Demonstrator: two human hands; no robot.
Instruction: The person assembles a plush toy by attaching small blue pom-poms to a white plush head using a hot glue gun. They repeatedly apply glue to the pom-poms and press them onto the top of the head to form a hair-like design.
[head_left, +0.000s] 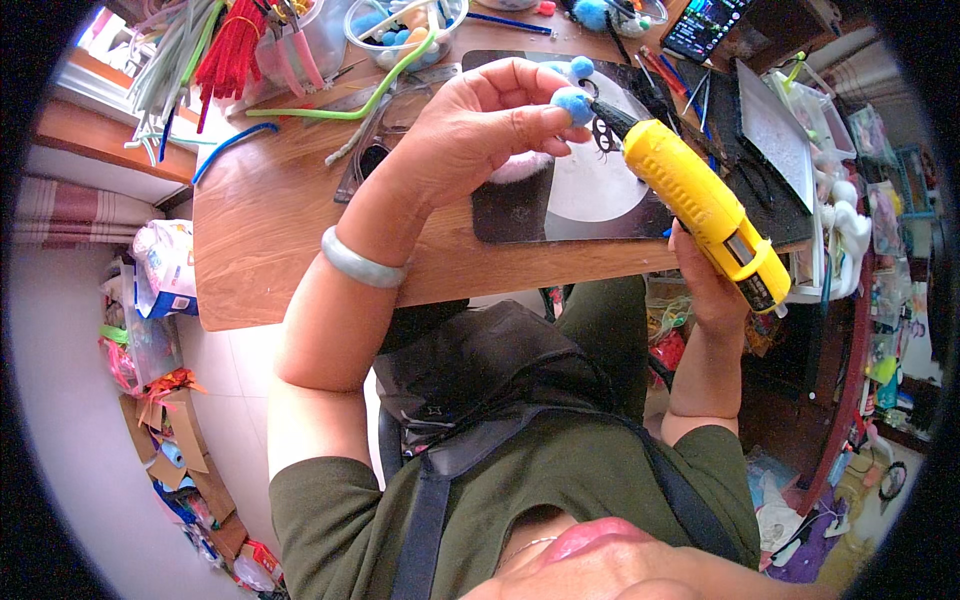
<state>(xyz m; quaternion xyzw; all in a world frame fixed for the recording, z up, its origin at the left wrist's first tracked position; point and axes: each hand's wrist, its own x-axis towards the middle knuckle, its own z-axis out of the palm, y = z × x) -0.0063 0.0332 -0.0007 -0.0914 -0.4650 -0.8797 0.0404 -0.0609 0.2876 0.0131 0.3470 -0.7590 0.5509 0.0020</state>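
Note:
My left hand holds a fuzzy light blue ball between thumb and fingers, above a dark mat with a white disc on it. In my right hand is a yellow hot glue gun; its black nozzle points at the ball and seems to meet it. Small black curled pieces show beside the nozzle. Another light blue ball is just behind my left fingers. A fuzzy pale pink piece lies partly hidden under that hand.
Bunches of red and pale pipe cleaners, pink-handled scissors and a tub of pompoms stand at the back left. A green pipe cleaner and glasses lie nearer. To the right are a phone and a white tray.

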